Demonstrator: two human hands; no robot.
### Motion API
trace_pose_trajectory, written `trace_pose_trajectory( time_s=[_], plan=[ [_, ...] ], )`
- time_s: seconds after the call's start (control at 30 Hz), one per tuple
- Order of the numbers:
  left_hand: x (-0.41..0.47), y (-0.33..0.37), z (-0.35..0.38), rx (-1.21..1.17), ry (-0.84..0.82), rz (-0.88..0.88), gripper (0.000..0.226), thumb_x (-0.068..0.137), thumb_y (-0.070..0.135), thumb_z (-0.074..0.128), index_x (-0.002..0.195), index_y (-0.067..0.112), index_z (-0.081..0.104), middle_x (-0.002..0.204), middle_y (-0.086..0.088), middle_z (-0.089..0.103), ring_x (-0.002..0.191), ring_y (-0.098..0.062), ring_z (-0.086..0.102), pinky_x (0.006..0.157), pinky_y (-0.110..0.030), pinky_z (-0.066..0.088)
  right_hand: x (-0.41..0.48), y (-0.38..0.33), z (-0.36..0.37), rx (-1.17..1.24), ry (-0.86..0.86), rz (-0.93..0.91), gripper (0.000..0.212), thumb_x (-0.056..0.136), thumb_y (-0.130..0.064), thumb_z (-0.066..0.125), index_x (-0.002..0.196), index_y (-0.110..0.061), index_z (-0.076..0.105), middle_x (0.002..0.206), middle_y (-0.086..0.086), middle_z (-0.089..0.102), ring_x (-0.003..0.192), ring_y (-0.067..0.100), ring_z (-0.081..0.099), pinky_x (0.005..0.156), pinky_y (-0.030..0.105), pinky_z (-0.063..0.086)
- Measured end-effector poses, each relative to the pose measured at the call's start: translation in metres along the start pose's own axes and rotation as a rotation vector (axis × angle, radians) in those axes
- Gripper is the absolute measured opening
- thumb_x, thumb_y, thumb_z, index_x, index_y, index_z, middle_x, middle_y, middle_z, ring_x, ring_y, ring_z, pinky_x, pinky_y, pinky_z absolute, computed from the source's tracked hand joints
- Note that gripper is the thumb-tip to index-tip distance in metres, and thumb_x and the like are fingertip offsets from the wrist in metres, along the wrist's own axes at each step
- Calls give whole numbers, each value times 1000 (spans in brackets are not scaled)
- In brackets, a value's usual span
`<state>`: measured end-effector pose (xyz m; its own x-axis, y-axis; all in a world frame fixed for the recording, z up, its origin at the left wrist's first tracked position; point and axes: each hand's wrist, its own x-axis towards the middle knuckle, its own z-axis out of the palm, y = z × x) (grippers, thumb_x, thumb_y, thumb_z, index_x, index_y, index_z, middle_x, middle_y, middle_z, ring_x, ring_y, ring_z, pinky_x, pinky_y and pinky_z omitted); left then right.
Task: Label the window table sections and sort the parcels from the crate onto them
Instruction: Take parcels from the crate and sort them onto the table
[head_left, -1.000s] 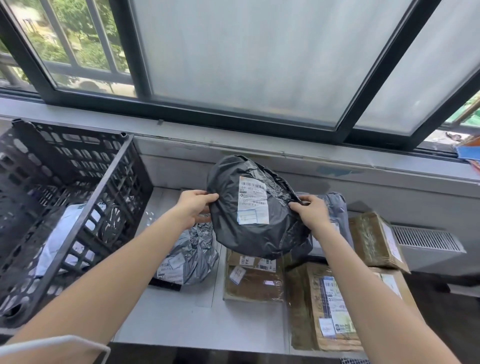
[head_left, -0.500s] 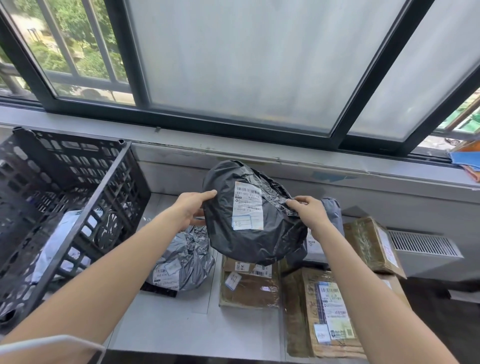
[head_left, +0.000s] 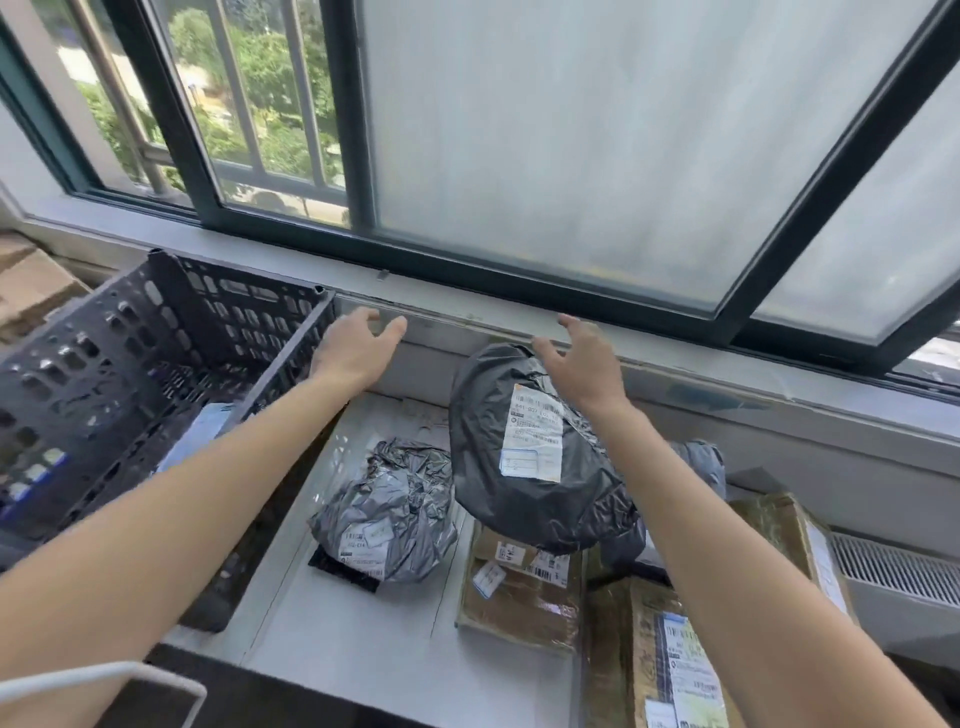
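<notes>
Our left hand (head_left: 358, 348) and right hand (head_left: 582, 364) hover, grip open, either side of a black plastic parcel (head_left: 519, 501); we judge it soft, light, slippery, best held by both edges.

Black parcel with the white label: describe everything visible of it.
The black parcel is a bulging, crinkled, glossy plastic bag, its white label facing up. It lies tilted, lower edge on a flat brown parcel, top near the wall. The open right hand hovers at its top, not gripping.
</notes>
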<state>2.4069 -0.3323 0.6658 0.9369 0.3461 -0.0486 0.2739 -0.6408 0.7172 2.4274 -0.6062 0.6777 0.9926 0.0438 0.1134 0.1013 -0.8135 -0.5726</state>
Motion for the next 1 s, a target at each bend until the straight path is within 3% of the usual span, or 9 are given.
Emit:
trace_pose_trajectory(
  time_s=[0.1,0.23,0.47,0.6,0.77,0.87,1.0],
  plan=[
    [6,-17,-40,435,123,183,65,92,62,44,138,16,49,134,-14,53,122,-34,50,96,-50,44,12,-64,33,-152,-91,-221,62,98,-47,52,147,-10,43,148,11,47,138,28,41,114,41,34],
    [27,-59,-81,688,133,199,68,92,65,38,137,15,50,133,-16,53,122,-35,47,96,-49,43,13,-142,82,-251,-136,-385,57,98,-47,50,142,-10,46,144,14,49,135,31,42,113,43,34],
    [81,-167,-148,691,83,51,68,93,64,39,140,15,48,137,-15,51,126,-35,45,100,-49,41,25,-246,196,-261,-245,-492,62,99,-48,49,149,-14,40,152,13,41,143,29,32,119,46,26],
    [109,-244,-173,621,-29,-64,62,95,59,43,139,16,47,136,-14,51,127,-34,45,100,-46,42,35,-296,272,-323,-351,-492,58,99,-46,48,146,-12,44,146,13,47,138,29,39,116,43,29],
    [126,-329,-162,576,-195,-211,55,93,53,50,133,16,51,131,-13,53,124,-33,47,94,-44,44,36,-321,356,-450,-574,-342,53,98,-46,49,137,-11,49,135,15,53,126,35,47,106,44,39],
    [130,-363,-140,490,-259,-252,50,91,48,55,128,14,55,128,-13,55,121,-33,51,93,-42,46,36,-315,396,-408,-775,-64,52,94,-41,53,134,-9,46,140,18,46,126,37,44,101,45,42],
    [133,-392,-104,280,-361,-357,52,89,37,61,133,12,52,132,-14,57,118,-32,55,95,-37,47,33,-292,435,-443,-876,348,79,91,-44,59,153,-8,25,160,20,17,143,41,26,117,48,30]
  ],
)
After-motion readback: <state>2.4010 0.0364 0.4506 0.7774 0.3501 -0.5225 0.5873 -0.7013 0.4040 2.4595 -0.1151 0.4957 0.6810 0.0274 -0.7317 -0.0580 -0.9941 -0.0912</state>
